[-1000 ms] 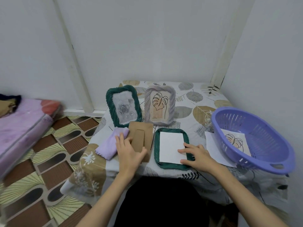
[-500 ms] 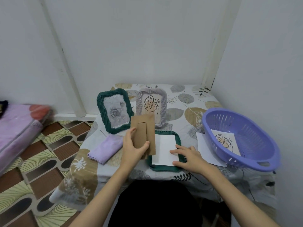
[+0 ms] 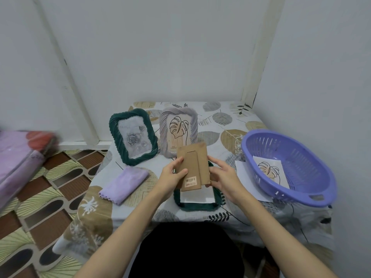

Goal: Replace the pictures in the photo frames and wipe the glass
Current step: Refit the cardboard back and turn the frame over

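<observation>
Both hands hold a brown cardboard frame backing (image 3: 193, 166) upright above a dark green frame (image 3: 195, 205) that lies face down with white paper inside. My left hand (image 3: 173, 176) grips the backing's left edge and my right hand (image 3: 222, 176) its right edge. Behind stand a green frame with a rose picture (image 3: 133, 136) and a grey frame with a leaf drawing (image 3: 178, 131). A folded lilac cloth (image 3: 124, 184) lies to the left on the table.
A purple plastic basket (image 3: 289, 167) at the right holds a leaf print (image 3: 270, 170) and rests partly on a white sheet (image 3: 242, 167). The small table has a leaf-patterned tablecloth (image 3: 220, 125) and sits in a wall corner. A pink mattress (image 3: 18, 157) lies on the floor, left.
My left hand lifted the cardboard backing off the table and carried it right, over the lying frame. My right hand left the white paper and took the backing's right edge.
</observation>
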Tool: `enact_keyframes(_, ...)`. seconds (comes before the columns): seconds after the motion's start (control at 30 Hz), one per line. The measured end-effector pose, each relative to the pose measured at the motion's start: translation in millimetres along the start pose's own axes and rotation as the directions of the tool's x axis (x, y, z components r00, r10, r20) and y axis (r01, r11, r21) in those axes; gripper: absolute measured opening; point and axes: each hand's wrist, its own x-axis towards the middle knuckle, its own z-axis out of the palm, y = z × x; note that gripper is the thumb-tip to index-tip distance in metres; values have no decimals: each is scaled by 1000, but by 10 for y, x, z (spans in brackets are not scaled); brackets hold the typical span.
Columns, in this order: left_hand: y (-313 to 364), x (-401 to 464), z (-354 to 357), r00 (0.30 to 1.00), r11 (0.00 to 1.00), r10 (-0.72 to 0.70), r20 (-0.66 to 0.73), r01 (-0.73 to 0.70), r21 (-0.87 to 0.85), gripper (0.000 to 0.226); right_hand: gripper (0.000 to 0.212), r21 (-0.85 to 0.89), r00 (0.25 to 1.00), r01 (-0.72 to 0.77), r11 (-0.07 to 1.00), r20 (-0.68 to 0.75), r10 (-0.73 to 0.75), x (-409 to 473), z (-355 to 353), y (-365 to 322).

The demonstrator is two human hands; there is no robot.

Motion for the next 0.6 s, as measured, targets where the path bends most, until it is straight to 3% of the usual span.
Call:
enact_keyframes(0.07, -24, 8, -33, 1000, 997, 1, 25, -3, 83, 55, 41, 59, 999, -9, 998, -44, 11, -1, -28, 23)
enact_keyframes(0.13, -52, 30, -78, 996, 954, 57, 62, -73, 292, 58, 53, -93, 999, 26, 995, -23, -28, -22, -67, 74)
enact_keyframes(0.23, -76, 48, -145, 986, 792, 114, 125, -166, 588, 60, 62, -313, 999, 43, 949, -2, -46, -11, -131, 162)
enact_keyframes(0.5, -152, 44, -223, 979, 551, 14, 205, -179, 815, 63, 79, -507, 999, 1, 862, -39, -24, 125, -192, 377)
enact_keyframes(0.6, -168, 24, -234, 972, 545, 8, 236, -202, 814, 66, 81, -536, 998, 26, 844, -32, -51, 134, -198, 397)
